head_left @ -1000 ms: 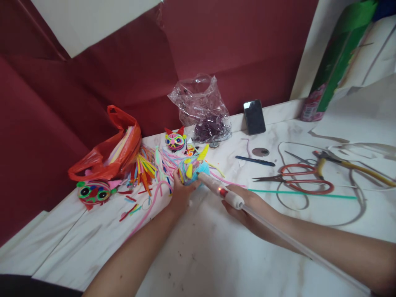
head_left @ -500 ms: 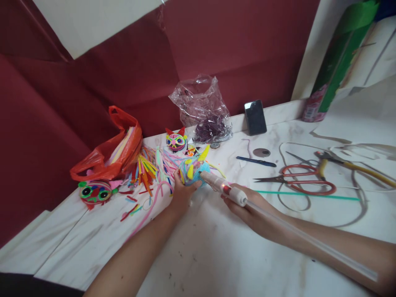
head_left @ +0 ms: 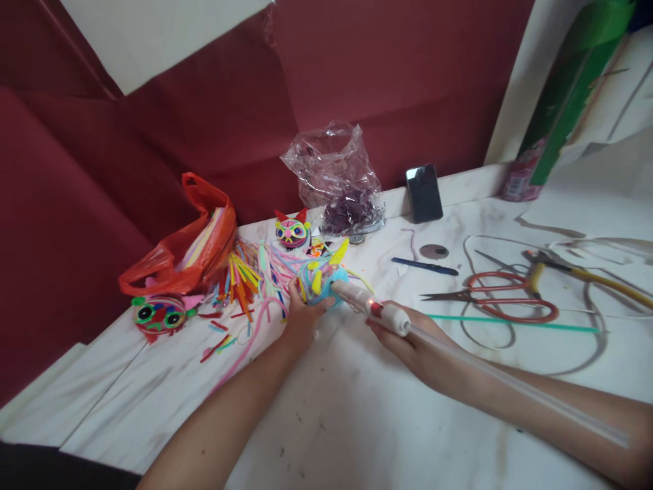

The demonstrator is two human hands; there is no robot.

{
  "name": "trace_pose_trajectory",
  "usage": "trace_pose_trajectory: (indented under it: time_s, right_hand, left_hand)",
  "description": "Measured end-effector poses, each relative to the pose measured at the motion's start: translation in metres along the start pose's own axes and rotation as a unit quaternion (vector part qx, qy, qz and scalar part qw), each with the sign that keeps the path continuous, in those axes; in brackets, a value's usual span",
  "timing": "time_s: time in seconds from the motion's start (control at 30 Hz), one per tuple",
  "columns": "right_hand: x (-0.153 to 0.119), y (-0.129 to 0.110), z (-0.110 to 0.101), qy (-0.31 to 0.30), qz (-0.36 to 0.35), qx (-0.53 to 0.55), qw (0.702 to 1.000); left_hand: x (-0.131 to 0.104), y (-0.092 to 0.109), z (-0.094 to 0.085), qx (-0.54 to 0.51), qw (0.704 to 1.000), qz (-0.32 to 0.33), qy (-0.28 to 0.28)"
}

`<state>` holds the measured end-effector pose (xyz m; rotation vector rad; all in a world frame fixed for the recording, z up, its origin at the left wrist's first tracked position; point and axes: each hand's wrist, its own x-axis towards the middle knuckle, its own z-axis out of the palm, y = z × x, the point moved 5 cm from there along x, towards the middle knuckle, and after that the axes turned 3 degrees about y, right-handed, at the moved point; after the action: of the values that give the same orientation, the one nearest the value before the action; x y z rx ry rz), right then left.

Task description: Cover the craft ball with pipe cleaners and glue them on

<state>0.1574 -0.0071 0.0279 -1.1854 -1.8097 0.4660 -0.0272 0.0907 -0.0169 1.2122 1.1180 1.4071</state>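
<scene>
My left hand (head_left: 305,314) is closed around a small pipe-cleaner figure (head_left: 317,282), light blue with yellow horn-like pieces, held low over the table. In my right hand (head_left: 403,340) is a white hot glue gun (head_left: 375,307), its red light lit and a long clear glue stick (head_left: 510,381) trailing from its back. The gun's nozzle points left and is at the figure's blue side; whether it touches cannot be made out. Loose pastel pipe cleaners (head_left: 270,272) lie behind and left of my left hand. A finished-looking horned face (head_left: 292,233) stands beyond them.
Left are a red plastic bag (head_left: 204,252) and another colourful face (head_left: 160,316). A clear bag (head_left: 347,197) and phone (head_left: 424,194) stand at the back. Right lie a blue knife-like tool (head_left: 425,266), red-handled scissors (head_left: 510,297), yellow-handled pliers (head_left: 602,279) and a grey cable (head_left: 592,347).
The view has shifted very slightly, so everything sits a little further right. Both hands keep their holds, and the glue gun stays at the figure.
</scene>
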Motion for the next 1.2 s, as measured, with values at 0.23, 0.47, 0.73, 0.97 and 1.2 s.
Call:
trace_pose_trajectory:
  time_s: [0.23, 0.47, 0.73, 0.97, 1.2]
  right_hand:
    - [-0.001, 0.002, -0.001, 0.0, 0.03, 0.025, 0.999]
    - [-0.001, 0.001, 0.0, -0.005, 0.025, 0.032, 0.999]
    - [0.0, 0.004, -0.002, 0.009, 0.044, 0.019, 0.999]
    - [0.0, 0.013, -0.002, 0.012, 0.062, 0.036, 0.997]
    - [-0.002, 0.003, -0.001, -0.002, 0.026, 0.032, 0.999]
  left_hand:
    - [0.0, -0.001, -0.001, -0.007, 1.0, -0.007, 0.001]
    - [-0.001, 0.0, 0.0, 0.001, 1.0, -0.013, 0.008]
    - [0.0, 0.0, -0.003, -0.001, 1.0, -0.007, 0.006]
    - [-0.001, 0.001, -0.001, -0.003, 1.0, -0.007, 0.009]
    - [-0.001, 0.0, 0.0, -0.003, 1.0, -0.007, 0.009]
